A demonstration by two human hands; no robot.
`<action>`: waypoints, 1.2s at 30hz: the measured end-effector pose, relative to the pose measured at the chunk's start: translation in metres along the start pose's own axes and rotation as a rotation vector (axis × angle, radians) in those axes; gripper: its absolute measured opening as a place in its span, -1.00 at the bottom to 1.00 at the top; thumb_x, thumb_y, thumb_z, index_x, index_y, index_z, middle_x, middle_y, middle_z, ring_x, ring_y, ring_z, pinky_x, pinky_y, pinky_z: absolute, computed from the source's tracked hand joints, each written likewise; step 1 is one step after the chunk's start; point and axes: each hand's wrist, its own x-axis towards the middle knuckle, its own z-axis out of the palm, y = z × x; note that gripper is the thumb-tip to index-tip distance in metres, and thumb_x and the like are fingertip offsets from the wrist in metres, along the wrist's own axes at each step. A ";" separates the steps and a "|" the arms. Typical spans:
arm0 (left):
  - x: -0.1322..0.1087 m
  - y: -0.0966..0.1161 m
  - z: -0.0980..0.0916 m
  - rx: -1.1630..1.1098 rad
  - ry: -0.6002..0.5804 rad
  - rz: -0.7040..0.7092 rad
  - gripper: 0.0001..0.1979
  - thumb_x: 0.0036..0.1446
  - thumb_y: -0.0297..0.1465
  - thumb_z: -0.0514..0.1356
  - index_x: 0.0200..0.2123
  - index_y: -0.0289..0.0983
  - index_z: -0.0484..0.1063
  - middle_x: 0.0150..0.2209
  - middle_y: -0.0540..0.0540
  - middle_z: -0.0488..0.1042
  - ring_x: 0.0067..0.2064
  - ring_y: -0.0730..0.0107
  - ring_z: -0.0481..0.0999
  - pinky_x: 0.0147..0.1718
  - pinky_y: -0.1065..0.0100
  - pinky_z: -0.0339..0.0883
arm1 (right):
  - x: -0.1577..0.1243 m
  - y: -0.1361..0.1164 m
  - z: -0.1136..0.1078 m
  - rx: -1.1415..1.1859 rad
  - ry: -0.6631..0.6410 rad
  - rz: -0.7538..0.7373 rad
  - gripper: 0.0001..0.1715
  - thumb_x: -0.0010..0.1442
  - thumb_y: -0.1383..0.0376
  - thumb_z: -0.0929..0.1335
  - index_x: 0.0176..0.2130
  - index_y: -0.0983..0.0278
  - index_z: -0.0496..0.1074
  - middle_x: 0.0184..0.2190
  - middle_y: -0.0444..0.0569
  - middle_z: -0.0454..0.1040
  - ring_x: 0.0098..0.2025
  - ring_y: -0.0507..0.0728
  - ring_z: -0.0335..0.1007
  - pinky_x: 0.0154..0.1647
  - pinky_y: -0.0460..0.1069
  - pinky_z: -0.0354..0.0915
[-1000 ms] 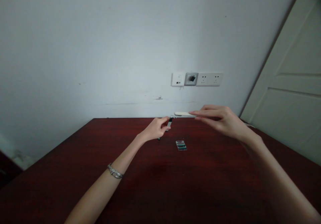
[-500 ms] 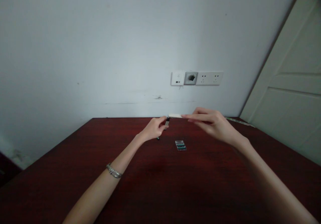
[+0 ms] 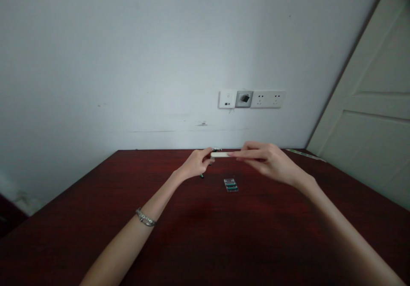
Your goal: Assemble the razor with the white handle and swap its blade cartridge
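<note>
My left hand is closed, its thumb and fingers pinching a small black and grey object that is mostly hidden. My right hand is closed on one end of a flat white stick. The stick lies level, with its far end at the left fingertips; whether it touches the small object I cannot tell. Just behind the stick, a dark thing with white specks shows. On the table below the hands lies a small clear plastic case with teal strips in it.
Both hands are above a dark red wooden table. A small dark and green item shows under my left hand. A pale green strip lies near the back right edge. Wall sockets and a white door are beyond.
My right hand and the white stick have moved slightly down and left, so the stick now covers part of what my left hand holds. My left hand has barely moved.
</note>
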 end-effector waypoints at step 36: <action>0.001 -0.014 0.002 -0.054 0.034 -0.015 -0.93 0.09 -0.44 0.13 -0.33 -0.33 0.35 -0.42 -0.04 0.46 -0.39 0.44 0.43 -0.37 0.41 0.28 | 0.003 0.014 0.009 -0.027 0.139 0.051 -0.61 0.27 0.30 0.21 0.04 0.13 0.43 -0.37 -0.03 0.44 -0.44 0.01 0.28 -0.40 -0.07 0.19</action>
